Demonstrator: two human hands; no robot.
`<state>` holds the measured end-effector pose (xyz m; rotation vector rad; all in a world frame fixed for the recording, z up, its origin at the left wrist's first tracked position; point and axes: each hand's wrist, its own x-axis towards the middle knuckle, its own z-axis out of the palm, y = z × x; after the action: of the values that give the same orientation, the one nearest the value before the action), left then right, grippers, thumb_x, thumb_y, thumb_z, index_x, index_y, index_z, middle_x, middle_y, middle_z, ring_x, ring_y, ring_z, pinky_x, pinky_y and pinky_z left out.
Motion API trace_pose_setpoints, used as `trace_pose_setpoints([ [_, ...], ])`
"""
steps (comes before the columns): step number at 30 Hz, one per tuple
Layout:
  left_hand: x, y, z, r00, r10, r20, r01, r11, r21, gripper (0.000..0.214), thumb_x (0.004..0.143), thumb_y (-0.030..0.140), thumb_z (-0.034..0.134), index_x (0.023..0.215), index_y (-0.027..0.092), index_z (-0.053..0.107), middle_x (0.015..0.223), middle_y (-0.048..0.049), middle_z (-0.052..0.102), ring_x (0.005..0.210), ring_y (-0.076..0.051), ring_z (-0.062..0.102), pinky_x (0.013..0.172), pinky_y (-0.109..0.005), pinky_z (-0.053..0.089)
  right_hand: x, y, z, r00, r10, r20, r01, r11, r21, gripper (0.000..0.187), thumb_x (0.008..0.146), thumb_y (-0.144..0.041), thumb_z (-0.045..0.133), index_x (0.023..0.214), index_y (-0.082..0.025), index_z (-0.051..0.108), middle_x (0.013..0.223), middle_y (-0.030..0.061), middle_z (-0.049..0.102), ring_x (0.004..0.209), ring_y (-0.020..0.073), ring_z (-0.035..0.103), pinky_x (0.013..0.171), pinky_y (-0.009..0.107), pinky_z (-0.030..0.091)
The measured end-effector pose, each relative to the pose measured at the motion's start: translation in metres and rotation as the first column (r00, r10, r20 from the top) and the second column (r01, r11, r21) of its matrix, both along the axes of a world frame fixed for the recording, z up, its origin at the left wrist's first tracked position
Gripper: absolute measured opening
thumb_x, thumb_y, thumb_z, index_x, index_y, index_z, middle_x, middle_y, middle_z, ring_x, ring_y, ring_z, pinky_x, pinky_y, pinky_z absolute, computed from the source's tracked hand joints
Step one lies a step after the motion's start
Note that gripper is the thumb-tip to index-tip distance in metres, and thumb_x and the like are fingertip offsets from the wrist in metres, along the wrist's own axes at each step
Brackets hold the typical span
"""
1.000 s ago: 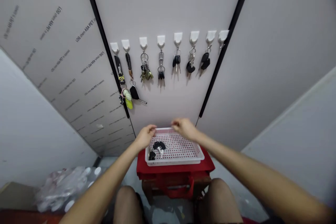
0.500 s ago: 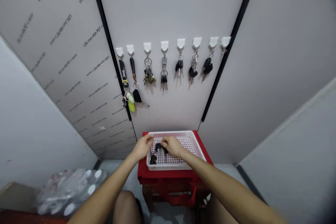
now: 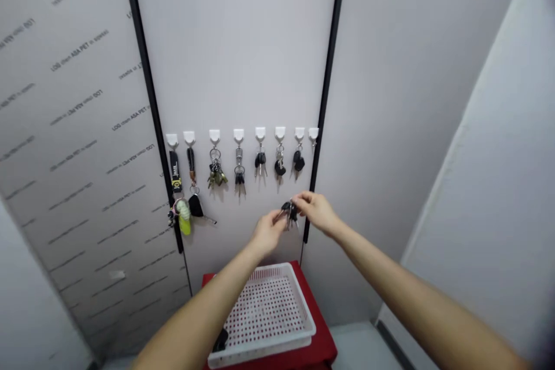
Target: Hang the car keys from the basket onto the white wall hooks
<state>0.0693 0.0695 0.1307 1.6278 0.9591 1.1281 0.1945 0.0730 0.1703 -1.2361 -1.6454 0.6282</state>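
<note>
From the head camera, a bunch of black-headed keys (image 3: 288, 214) hangs in the air just below the right end of a row of white adhesive hooks (image 3: 260, 134). The right hand (image 3: 316, 211) comes in from the right of the bunch, its fingers pressed together, with the fingertips (image 3: 300, 199) at the top of the keys, apparently pinching the ring. The left hand (image 3: 269, 233) sits just left of the bunch and slightly lower, its fingers bunched toward the keys. A thin key blade points toward them, but whether those fingers grip anything is impossible to tell. The key ring is mostly hidden between the two hands, and the number of keys is hard to make out.

Seven hooks carry key sets, among them a black lanyard (image 3: 175, 172) and a yellow-green fob (image 3: 184, 218) at the far left of the row. The small keys blur together at this distance. Well below the row sits a white perforated plastic tray (image 3: 264, 318) on a red cloth-covered surface (image 3: 323, 350), cut off by the bottom edge of the view. A single black key fob (image 3: 220, 340) lies in the tray's near left corner, partly hidden by the left forearm (image 3: 195, 312).
</note>
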Motion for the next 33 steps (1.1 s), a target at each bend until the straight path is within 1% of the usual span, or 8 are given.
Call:
trace_pose_setpoints([
  [3, 0.028, 0.012, 0.044, 0.996, 0.087, 0.025, -0.088, 0.996, 0.022, 0.033, 0.068, 0.014, 0.038, 0.101, 0.014, 0.042, 0.076, -0.0036, 0.055, 0.056, -0.006, 0.049, 0.056, -0.02, 0.038, 0.023, 0.01, 0.04, 0.985, -0.132, -0.108, 0.138, 0.989, 0.05, 0.013, 0.063, -0.024, 0.044, 0.058, -0.013, 0.05, 0.048, -0.0024, 0.047, 0.043, 0.0059, 0.043, 0.043, 0.018, 0.036],
  [5, 0.041, 0.018, 0.064, 0.991, 0.133, 0.029, -0.135, 0.986, 0.097, 0.036, 0.067, 0.013, 0.039, 0.103, 0.016, 0.04, 0.081, -0.0039, 0.054, 0.058, -0.006, 0.049, 0.055, -0.019, 0.038, 0.033, 0.018, 0.062, 0.963, -0.206, -0.175, 0.22, 0.973, 0.065, 0.011, 0.062, -0.022, 0.045, 0.058, -0.013, 0.05, 0.047, -0.0023, 0.047, 0.042, 0.0055, 0.043, 0.041, 0.017, 0.036],
  [10, 0.057, 0.023, 0.088, 0.977, 0.206, -0.05, -0.189, 0.953, 0.236, 0.036, 0.064, 0.011, 0.043, 0.1, 0.015, 0.046, 0.092, -0.0058, 0.053, 0.071, -0.009, 0.049, 0.063, -0.021, 0.038, 0.047, 0.042, 0.095, 0.928, -0.318, -0.195, 0.341, 0.935, 0.097, 0.01, 0.062, -0.02, 0.045, 0.057, -0.012, 0.05, 0.049, -0.0007, 0.049, 0.044, 0.006, 0.046, 0.039, 0.016, 0.035],
  [14, 0.056, 0.023, 0.086, 0.973, 0.222, -0.07, -0.198, 0.947, 0.254, 0.032, 0.064, 0.01, 0.042, 0.094, 0.014, 0.05, 0.09, -0.0058, 0.054, 0.075, -0.01, 0.048, 0.069, -0.022, 0.037, 0.054, 0.059, 0.106, 0.909, -0.409, -0.079, 0.417, 0.899, 0.135, 0.011, 0.062, -0.02, 0.046, 0.057, -0.012, 0.052, 0.051, 0.001, 0.053, 0.045, 0.0069, 0.049, 0.042, 0.017, 0.036],
  [18, 0.049, 0.02, 0.075, 0.97, 0.228, -0.089, -0.21, 0.961, 0.178, 0.029, 0.064, 0.009, 0.042, 0.091, 0.012, 0.05, 0.091, -0.0071, 0.054, 0.072, -0.01, 0.048, 0.066, -0.022, 0.038, 0.058, 0.069, 0.107, 0.866, -0.496, 0.065, 0.482, 0.862, 0.158, 0.012, 0.061, -0.022, 0.049, 0.059, -0.012, 0.054, 0.051, 0.0025, 0.055, 0.048, 0.0088, 0.052, 0.044, 0.017, 0.036],
  [28, 0.023, 0.011, 0.05, 0.963, 0.235, -0.134, -0.215, 0.966, 0.144, 0.024, 0.063, 0.01, 0.044, 0.085, 0.014, 0.053, 0.084, -0.0048, 0.056, 0.067, -0.009, 0.048, 0.065, -0.021, 0.037, 0.058, 0.068, 0.097, 0.824, -0.542, 0.164, 0.519, 0.839, 0.162, 0.017, 0.062, -0.026, 0.045, 0.064, -0.013, 0.056, 0.055, 0.0037, 0.057, 0.053, 0.0116, 0.054, 0.048, 0.02, 0.037],
  [30, 0.011, 0.013, 0.045, 0.961, 0.251, -0.114, -0.233, 0.961, 0.152, 0.024, 0.063, 0.01, 0.044, 0.084, 0.014, 0.052, 0.083, -0.0046, 0.055, 0.065, -0.008, 0.047, 0.064, -0.021, 0.036, 0.056, 0.062, 0.092, 0.805, -0.576, 0.146, 0.54, 0.812, 0.223, 0.019, 0.062, -0.025, 0.044, 0.069, -0.013, 0.057, 0.061, 0.0044, 0.058, 0.059, 0.0128, 0.054, 0.053, 0.022, 0.038],
  [33, -0.009, 0.016, 0.035, 0.959, 0.281, -0.043, -0.273, 0.953, 0.132, 0.023, 0.061, 0.009, 0.045, 0.083, 0.013, 0.052, 0.08, -0.0037, 0.054, 0.061, -0.007, 0.046, 0.058, -0.018, 0.036, 0.044, 0.047, 0.075, 0.767, -0.638, 0.059, 0.579, 0.73, 0.363, 0.024, 0.062, -0.024, 0.042, 0.081, -0.015, 0.054, 0.073, 0.0046, 0.057, 0.067, 0.0142, 0.052, 0.062, 0.025, 0.038],
])
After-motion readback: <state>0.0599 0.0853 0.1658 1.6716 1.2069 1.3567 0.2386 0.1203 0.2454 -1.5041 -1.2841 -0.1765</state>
